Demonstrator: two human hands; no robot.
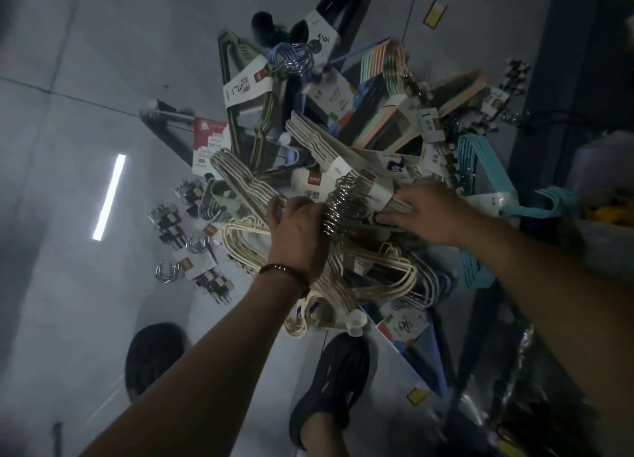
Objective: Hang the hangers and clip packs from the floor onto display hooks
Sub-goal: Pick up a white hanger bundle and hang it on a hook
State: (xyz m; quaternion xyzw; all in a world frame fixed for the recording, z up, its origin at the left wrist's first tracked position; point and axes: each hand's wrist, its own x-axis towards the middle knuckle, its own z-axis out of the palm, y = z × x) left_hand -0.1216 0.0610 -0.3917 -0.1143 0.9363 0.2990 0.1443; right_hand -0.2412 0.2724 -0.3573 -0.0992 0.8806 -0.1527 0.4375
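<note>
A big heap of banded hanger bundles (329,120) lies on the grey tiled floor (85,79). My left hand (298,230) grips a cream hanger bundle (363,188) just below its stack of metal hooks (339,202). My right hand (429,213) holds the same bundle from the other side, by its white paper band. More cream hangers (377,278) lie underneath. Several clip packs (171,230) with metal hooks lie on the floor left of the heap.
Turquoise hangers (480,188) and pastel ones (387,65) lie on the right of the heap. A dark blue shelf post (549,61) stands at the right. My dark shoes (336,388) stand just below the pile. A yellow tag (435,14) lies on the floor.
</note>
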